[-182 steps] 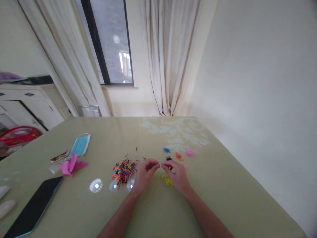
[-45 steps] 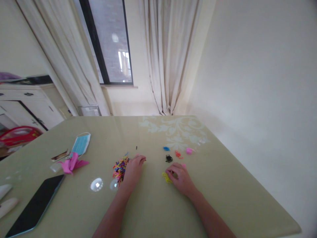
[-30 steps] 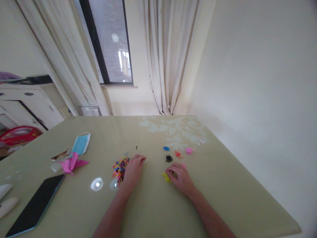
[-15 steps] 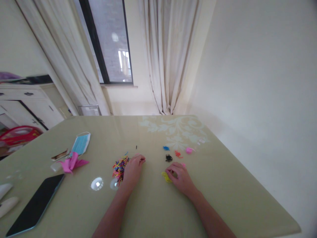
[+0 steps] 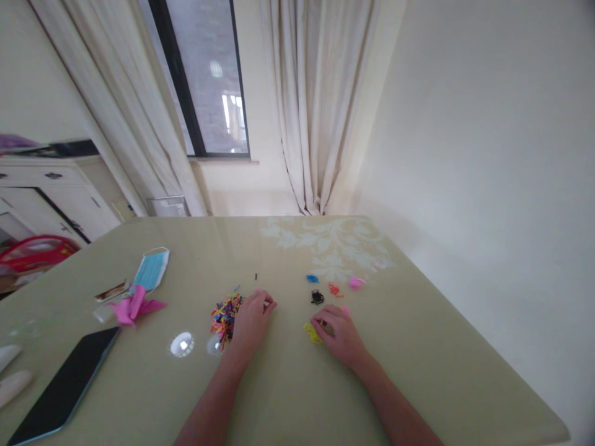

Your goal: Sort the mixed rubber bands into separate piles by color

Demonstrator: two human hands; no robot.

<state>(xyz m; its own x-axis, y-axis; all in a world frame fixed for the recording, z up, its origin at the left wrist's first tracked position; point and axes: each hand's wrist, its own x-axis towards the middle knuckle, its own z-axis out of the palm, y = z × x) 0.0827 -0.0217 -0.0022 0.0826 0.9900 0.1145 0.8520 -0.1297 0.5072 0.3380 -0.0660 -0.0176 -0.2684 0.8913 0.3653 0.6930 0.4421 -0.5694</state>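
A mixed-colour heap of what look like small rubber bands (image 5: 225,317) lies left of centre on the table. My left hand (image 5: 251,319) rests at its right side, thumb and fingertips pinched together; anything between them is too small to make out. My right hand (image 5: 343,337) is at a little yellow pile of bands (image 5: 312,333), its thumb and forefinger closed beside the pile, their contents hidden. Beyond it sit small piles sorted by colour: black (image 5: 317,297), blue (image 5: 312,279), orange-red (image 5: 334,289) and pink (image 5: 356,282). A pink bit (image 5: 345,310) shows behind my right hand.
On the left lie a dark tablet (image 5: 65,384), a pink folded-paper bird (image 5: 134,306) and a blue face mask (image 5: 152,269). One black piece (image 5: 255,277) lies alone beyond my left hand. A wall (image 5: 488,186) stands along the table's right side.
My left hand has shifted slightly to the right, its fingertips a little further from the mixed heap. My right hand stays at the yellow pile.
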